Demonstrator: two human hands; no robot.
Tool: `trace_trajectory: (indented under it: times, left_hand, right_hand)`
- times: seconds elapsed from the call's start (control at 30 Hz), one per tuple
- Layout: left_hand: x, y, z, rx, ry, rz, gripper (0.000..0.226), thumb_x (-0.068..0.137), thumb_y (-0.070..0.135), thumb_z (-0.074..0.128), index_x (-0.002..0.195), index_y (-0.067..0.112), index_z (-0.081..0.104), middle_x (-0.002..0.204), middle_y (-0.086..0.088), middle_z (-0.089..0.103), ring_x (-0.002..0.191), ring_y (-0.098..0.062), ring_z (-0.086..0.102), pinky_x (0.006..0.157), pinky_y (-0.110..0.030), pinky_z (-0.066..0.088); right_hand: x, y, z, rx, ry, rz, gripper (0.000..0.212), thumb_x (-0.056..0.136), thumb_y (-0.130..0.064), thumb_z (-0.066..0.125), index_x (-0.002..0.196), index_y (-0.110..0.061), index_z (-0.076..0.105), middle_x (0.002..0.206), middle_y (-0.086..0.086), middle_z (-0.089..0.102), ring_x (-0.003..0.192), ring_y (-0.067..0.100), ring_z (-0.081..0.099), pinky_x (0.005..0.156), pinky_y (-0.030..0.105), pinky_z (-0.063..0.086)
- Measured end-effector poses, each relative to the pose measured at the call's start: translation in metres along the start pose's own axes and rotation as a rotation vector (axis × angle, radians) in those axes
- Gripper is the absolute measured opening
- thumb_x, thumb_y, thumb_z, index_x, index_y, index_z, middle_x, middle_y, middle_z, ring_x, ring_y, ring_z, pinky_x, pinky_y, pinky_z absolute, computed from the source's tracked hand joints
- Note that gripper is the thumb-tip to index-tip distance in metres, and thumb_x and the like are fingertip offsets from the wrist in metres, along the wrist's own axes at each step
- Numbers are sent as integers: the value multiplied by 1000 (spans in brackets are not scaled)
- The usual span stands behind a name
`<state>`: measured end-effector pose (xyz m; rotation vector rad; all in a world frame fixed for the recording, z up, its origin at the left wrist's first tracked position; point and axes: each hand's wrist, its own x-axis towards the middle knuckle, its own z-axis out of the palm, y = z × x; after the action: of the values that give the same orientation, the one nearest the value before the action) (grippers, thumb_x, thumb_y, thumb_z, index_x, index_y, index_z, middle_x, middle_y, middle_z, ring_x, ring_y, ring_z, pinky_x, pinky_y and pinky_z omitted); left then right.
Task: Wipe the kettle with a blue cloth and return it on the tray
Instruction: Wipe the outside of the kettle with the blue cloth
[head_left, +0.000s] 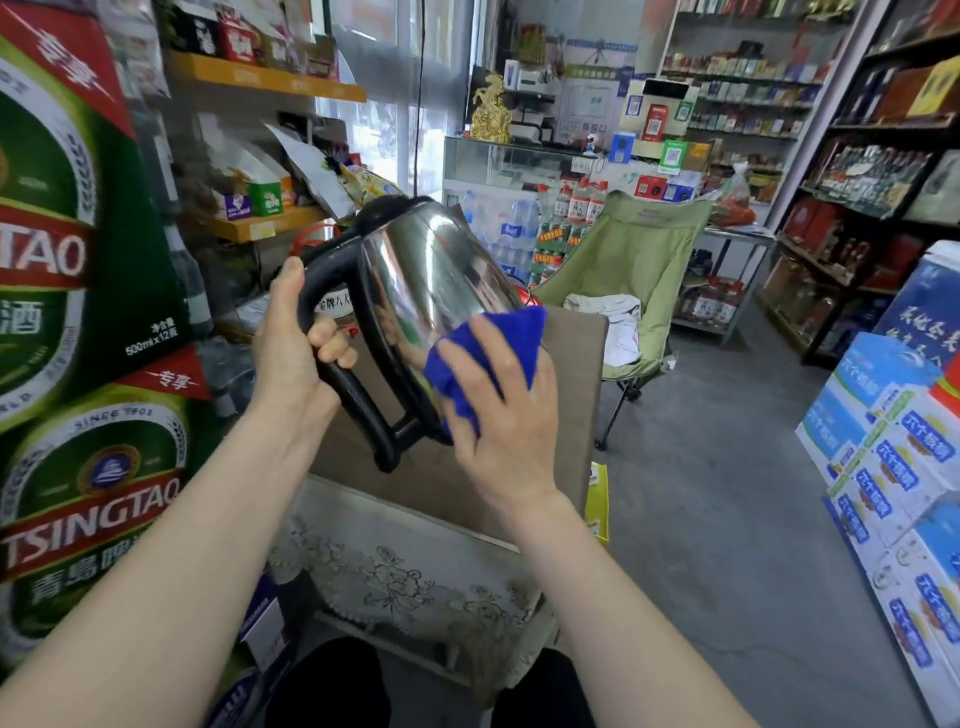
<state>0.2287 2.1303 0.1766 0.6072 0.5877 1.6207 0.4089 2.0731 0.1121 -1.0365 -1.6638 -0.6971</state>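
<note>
Frame centre: left hand (291, 338) closed on handle (337, 332) of kettle (436, 270); right hand (498, 410) presses cloth (488, 353); steel likely slick, handle safest hold

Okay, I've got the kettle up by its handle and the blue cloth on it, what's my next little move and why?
Probably slide the blue cloth up the steel side. Your left hand holds the kettle tilted in the air by its black handle, and your right hand presses the cloth only near the base, so the shiny wall above is uncovered.
</note>
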Motion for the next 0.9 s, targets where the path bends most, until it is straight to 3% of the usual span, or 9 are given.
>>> trace_trajectory:
  times: [0.17,0.23,0.33,0.47,0.53,0.6,0.73,0.83,0.9]
  left_hand:
    - [5,10,-8,90,-172,30,39,77,58,66,92,23,57,37,8,30,32,-6,27,39,-23,22]
    - [2,10,-10,119,-193,36,47,77,57,65,105,21,54,37,8,31,31,-6,27,37,-23,21]
    - [-6,6,-5,148,-132,38,36,81,53,64,97,21,57,38,9,31,31,-6,26,36,-22,22]
    - [-16,-3,9,178,-63,68,25,87,44,65,98,23,59,41,9,31,33,-7,26,35,-21,23]
    - [-18,-7,12,170,-43,63,26,87,43,66,102,23,59,43,8,31,34,-7,27,36,-21,23]
    - [-19,-9,13,166,-22,44,23,87,43,66,98,24,60,43,8,30,35,-7,26,37,-21,23]
    - [-21,-11,8,195,16,38,20,87,45,65,90,26,60,46,6,30,37,-8,26,39,-21,23]
    - [-21,-13,2,201,28,15,22,86,45,65,90,24,60,45,6,31,37,-9,28,40,-23,24]
    - [-21,-12,-1,206,16,-2,22,87,44,65,91,24,58,43,6,31,36,-9,27,40,-22,24]
  right_hand:
    - [31,7,-22,439,51,753,24,103,-34,50,122,-28,63,121,-7,67,112,8,60,101,31,44]
    - [43,21,-24,592,-13,986,25,102,-43,49,119,-31,62,116,-8,67,109,11,61,100,34,45]
    - [57,36,-23,571,-113,1122,21,93,-54,49,101,-36,53,121,3,59,115,25,61,104,47,48]
    - [69,19,-26,493,-36,849,7,102,-36,54,105,-36,60,118,-5,62,123,22,55,108,51,44]
    - [67,6,-24,370,-19,610,24,101,-33,59,122,-24,64,130,-15,58,150,14,31,119,52,33]
    - [56,3,-18,247,-35,369,34,97,-33,64,127,-16,66,141,-5,59,157,19,18,124,54,26]
    - [23,12,-7,39,-155,-74,39,93,-31,70,127,-12,71,148,14,58,150,49,27,125,54,25]
    - [6,28,-9,0,-229,-378,36,97,-26,61,127,-10,72,145,19,58,143,53,40,121,62,28]
    - [7,40,-13,74,-218,-342,38,98,-24,55,128,-7,71,143,21,59,139,44,50,120,66,28]
